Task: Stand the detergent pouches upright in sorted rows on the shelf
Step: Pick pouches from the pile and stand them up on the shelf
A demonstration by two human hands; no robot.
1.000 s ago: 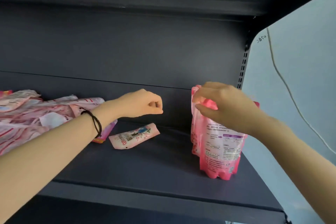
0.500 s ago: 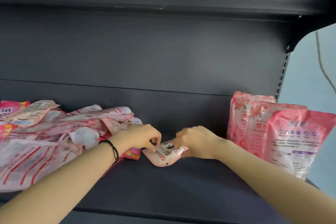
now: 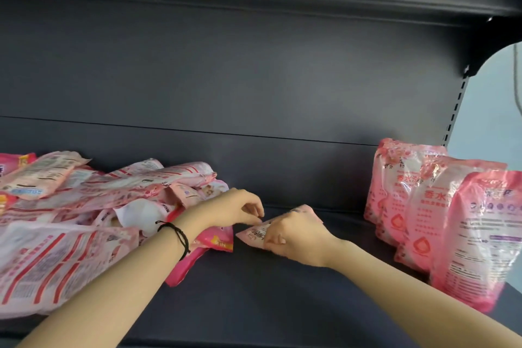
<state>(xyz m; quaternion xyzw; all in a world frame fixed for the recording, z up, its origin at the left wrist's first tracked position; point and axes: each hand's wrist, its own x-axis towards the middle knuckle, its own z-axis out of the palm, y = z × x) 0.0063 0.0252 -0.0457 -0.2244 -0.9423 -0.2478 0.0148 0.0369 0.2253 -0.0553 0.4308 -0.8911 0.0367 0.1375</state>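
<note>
Right hand point(image 3: 296, 237) has slid over the small pouch point(image 3: 252, 233), fingers point(image 3: 272, 239) gripping it; left hand point(image 3: 234, 210) curled just beside, contact unclear

On the second upright pouch point(image 3: 432, 206) in the right row stand the big white characters 香水. The smaller print there, on the small pouch point(image 3: 252, 234) and on the heap of lying pouches point(image 3: 70, 234), is too blurred to read.
</note>
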